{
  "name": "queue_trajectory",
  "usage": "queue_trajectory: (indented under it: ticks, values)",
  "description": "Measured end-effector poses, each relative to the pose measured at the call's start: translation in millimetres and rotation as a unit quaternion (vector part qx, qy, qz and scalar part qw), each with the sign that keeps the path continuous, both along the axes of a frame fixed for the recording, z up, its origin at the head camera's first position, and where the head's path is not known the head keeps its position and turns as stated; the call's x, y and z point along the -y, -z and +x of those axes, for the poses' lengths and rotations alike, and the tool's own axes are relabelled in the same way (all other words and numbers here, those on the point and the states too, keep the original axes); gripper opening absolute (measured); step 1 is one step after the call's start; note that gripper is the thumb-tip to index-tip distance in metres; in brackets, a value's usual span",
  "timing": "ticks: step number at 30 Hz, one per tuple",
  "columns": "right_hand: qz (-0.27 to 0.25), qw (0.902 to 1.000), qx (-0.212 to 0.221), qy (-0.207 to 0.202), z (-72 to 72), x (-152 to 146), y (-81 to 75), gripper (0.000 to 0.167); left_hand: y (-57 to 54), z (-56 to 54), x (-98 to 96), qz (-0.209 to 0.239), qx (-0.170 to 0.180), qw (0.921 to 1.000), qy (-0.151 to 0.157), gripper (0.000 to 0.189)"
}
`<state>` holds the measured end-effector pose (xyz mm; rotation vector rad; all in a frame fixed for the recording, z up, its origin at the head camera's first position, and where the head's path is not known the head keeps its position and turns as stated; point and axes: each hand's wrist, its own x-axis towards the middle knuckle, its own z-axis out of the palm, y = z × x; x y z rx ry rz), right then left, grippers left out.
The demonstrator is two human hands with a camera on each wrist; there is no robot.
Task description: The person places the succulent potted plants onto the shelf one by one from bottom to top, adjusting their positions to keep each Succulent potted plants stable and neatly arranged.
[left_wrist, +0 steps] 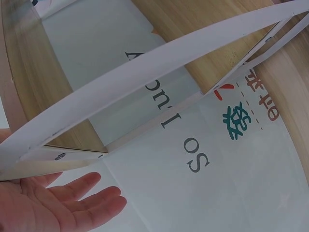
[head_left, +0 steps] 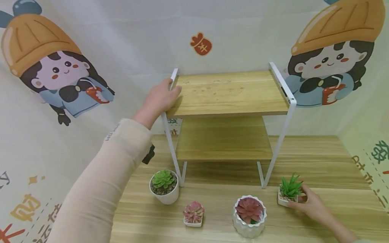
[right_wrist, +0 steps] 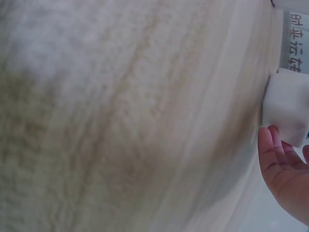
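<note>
A two-tier wooden shelf (head_left: 231, 92) with white metal side frames stands at the back of the table. My left hand (head_left: 161, 99) rests on its upper left corner, thumb over the board. In the left wrist view the fingers (left_wrist: 91, 205) extend loosely outside the white frame (left_wrist: 130, 67). My right hand (head_left: 314, 205) holds a small potted green succulent (head_left: 290, 188) by its white pot, to the right of the shelf. The right wrist view shows fingertips against that white pot (right_wrist: 285, 101), with its plant mostly out of frame.
In front of the shelf are a round white pot with a green succulent (head_left: 163, 179), a small square pot with a pink succulent (head_left: 193, 213) and a ribbed white pot with a dark red succulent (head_left: 249, 211). A printed cloth (head_left: 140, 29) hangs behind and at the sides.
</note>
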<state>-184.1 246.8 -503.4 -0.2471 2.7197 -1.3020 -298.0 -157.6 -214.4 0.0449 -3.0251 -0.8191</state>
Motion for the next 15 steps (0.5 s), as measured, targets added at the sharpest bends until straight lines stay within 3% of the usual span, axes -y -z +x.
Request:
queue_trajectory:
  ticks: [15]
  values:
    - [-0.009, 0.9995, -0.004, 0.028, -2.2, 0, 11.3, 0.063, 2.2, -2.0, -2.1, 0.007, 0.0, 0.9999, -0.01, 0.06]
